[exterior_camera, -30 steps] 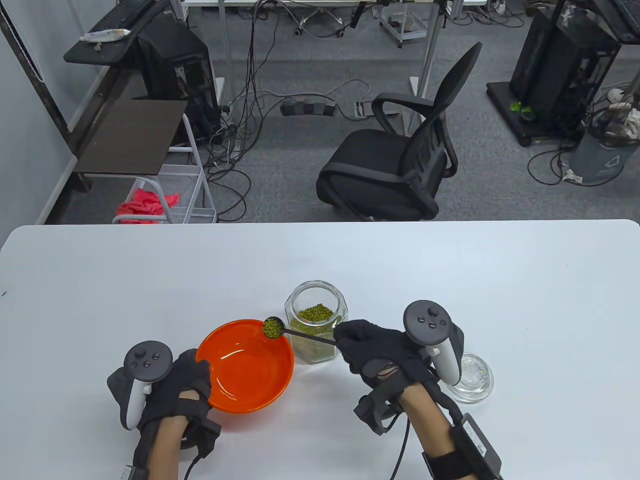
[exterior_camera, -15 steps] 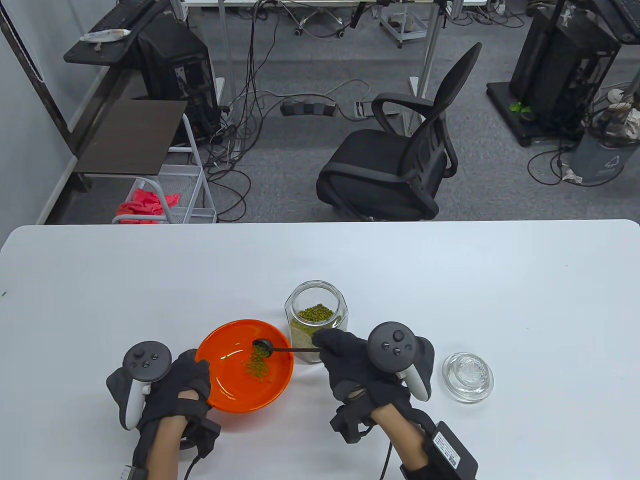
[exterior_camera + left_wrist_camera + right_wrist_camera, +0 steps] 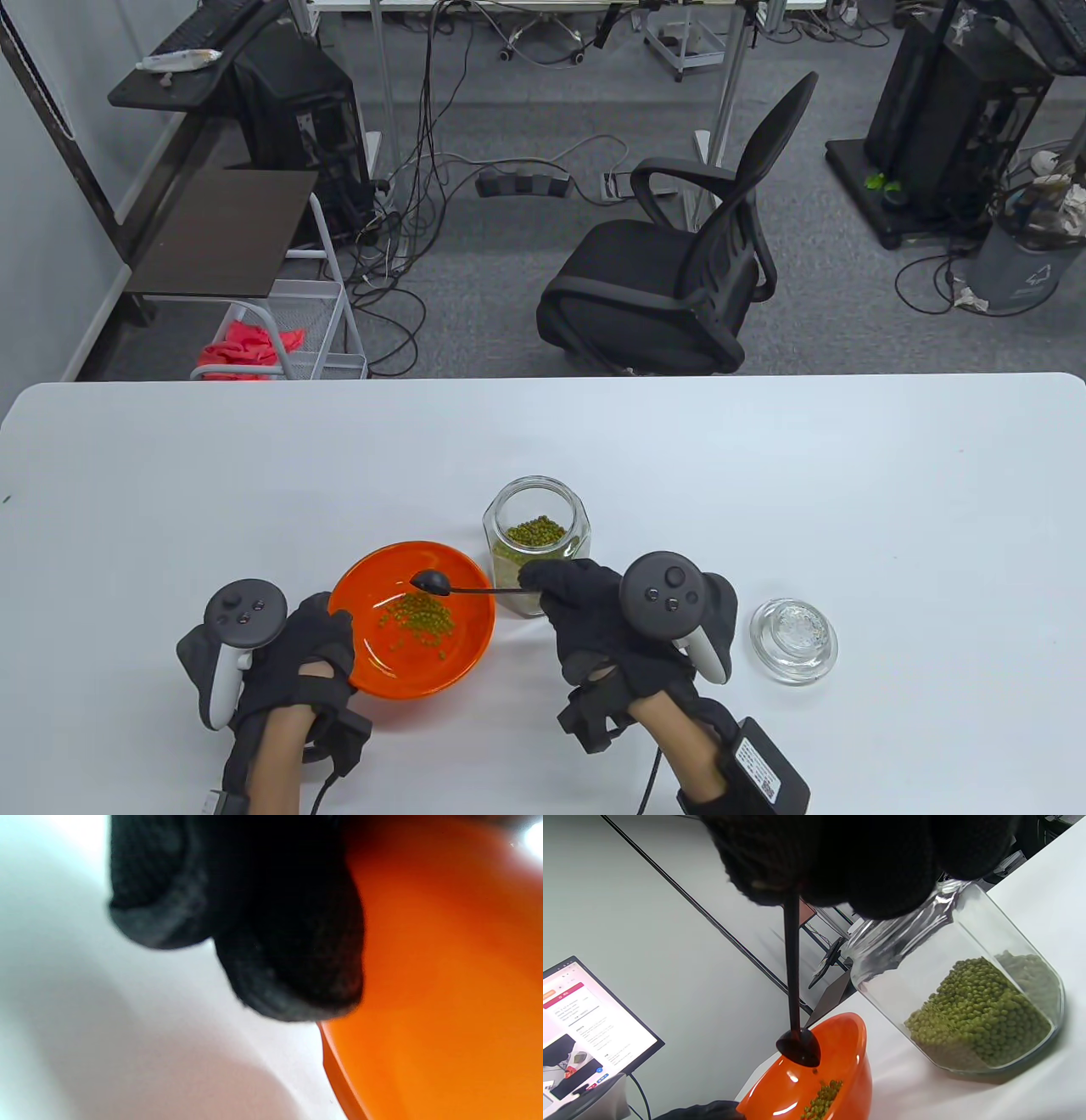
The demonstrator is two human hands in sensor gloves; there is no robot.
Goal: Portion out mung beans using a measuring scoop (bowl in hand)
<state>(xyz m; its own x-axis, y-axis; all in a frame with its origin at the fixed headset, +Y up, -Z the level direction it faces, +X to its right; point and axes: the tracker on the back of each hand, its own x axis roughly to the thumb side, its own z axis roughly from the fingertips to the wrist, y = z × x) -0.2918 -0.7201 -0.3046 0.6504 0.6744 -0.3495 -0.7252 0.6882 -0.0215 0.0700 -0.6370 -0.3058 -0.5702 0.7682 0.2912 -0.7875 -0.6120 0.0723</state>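
An orange bowl sits low on the table with a scatter of mung beans inside. My left hand holds its left rim; in the left wrist view my gloved fingers lie against the bowl's orange wall. My right hand grips the handle of a black measuring scoop, turned over and empty above the bowl. The right wrist view shows the scoop over the bowl and its beans. An open glass jar of mung beans stands just behind, also seen in the right wrist view.
A glass lid lies on the white table right of my right hand. A black office chair stands beyond the table's far edge. A lit monitor shows at the left of the right wrist view.
My right hand carried the full scoop from the bowl's far rim over the bowl and turned it over. The beans fell into the bowl and spread; the scoop is now empty.
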